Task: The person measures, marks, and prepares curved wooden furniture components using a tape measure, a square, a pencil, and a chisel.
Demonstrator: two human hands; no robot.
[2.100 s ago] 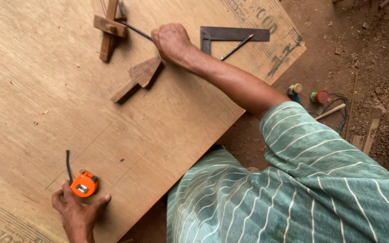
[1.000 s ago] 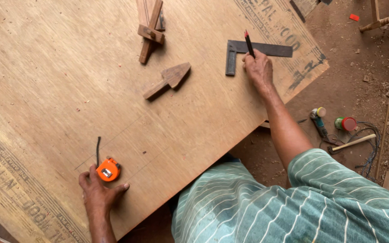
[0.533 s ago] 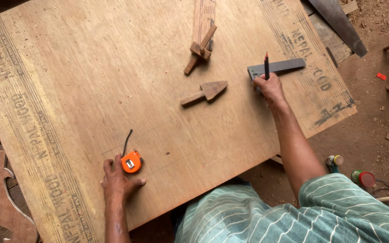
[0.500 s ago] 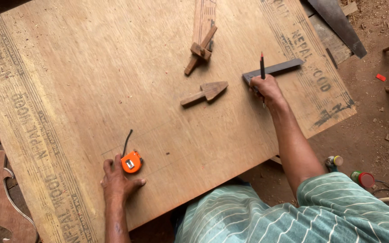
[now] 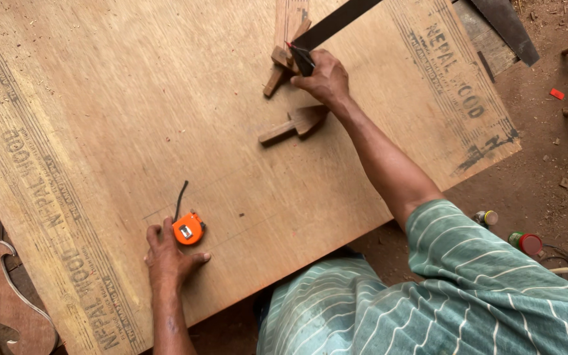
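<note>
- Your right hand (image 5: pixel 323 79) grips a pencil (image 5: pixel 300 58) and the dark metal square (image 5: pixel 336 23), whose blade runs up-right, away from you.
- Your left hand (image 5: pixel 169 256) lies spread on the plywood sheet (image 5: pixel 100 131), fingers touching the orange tape measure (image 5: pixel 189 229), well apart.

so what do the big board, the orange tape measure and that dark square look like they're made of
The big board looks like plywood: tan face with straight grain, matte and unfinished. The orange tape measure beside the left hand seems glossy moulded plastic with a dark cord. The dark square held by the right hand is thin, flat and straight-edged, probably metal with a dull dark finish, though that is not certain.
</note>
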